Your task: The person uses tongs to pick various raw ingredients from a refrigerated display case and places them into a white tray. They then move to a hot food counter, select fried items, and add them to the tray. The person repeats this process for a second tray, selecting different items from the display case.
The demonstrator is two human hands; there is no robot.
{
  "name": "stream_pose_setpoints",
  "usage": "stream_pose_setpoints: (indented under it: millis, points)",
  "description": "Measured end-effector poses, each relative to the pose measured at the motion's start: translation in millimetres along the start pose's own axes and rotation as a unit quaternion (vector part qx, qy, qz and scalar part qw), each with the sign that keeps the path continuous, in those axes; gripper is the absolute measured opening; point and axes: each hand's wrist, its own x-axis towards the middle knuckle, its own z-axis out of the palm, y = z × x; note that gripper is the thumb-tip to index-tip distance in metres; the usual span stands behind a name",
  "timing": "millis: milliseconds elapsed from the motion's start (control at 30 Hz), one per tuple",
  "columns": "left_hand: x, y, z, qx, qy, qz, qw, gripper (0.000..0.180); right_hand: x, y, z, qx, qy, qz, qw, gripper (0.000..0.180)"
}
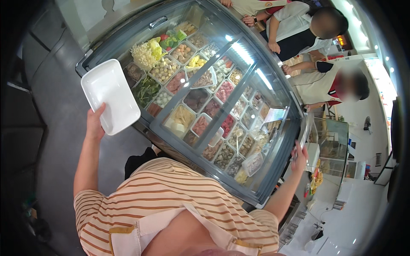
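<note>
In my left hand (96, 124) is a white rectangular dish (112, 87) with rounded corners, tilted and with nothing in it. The thumb lies over its near rim. It hangs beside the left end of a glass-topped display cooler (279, 170). At the cooler's right end, my right hand (300, 157) is closed around a long, shiny thing, partly hidden by the fingers; its kind is unclear. Beneath the glass sit several tubs of food, among them enoki mushrooms (143, 56), dark leafy greens (146, 90) and red meat (227, 123). A white spoon (238, 137) rests in one tub.
Along the cooler's far side stand several people, one in a white shirt over black (275, 32) and one in a cream top (316, 85). Grey floor (55, 106) runs along the left. A glass cabinet (335, 136) stands beyond the cooler at the right.
</note>
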Motion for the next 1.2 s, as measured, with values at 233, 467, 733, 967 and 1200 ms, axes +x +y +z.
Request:
stream_pose_setpoints:
  millis: [233, 467, 733, 967, 1200]
  points:
    - [23.8, 31.1, 7.5, -0.02, 0.077, -0.051, 0.996, 0.04, 56.2, 28.7, 422.0, 0.002, -0.319, -0.002, 0.948, 0.052]
    - [101.2, 66.7, -14.0, -0.011, 0.06, -0.09, 0.994, 0.041, -5.3, 5.7, 706.2, -0.157, -0.376, -0.321, 0.855, 0.029]
    - [185.3, 113.5, -18.6, -0.004, 0.014, -0.148, 0.989, 0.046, 25.4, 8.9, 806.8, -0.348, -0.451, -0.423, 0.704, 0.022]
    - [249.0, 111.8, -4.9, -0.028, -0.057, -0.148, 0.987, 0.044, 41.6, 16.6, 787.5, -0.356, -0.449, -0.463, 0.676, 0.022]
    - [287.0, 101.4, 30.5, 0.03, -0.061, -0.188, 0.98, 0.041, 48.7, 24.9, 704.2, -0.462, -0.449, -0.346, 0.682, 0.026]
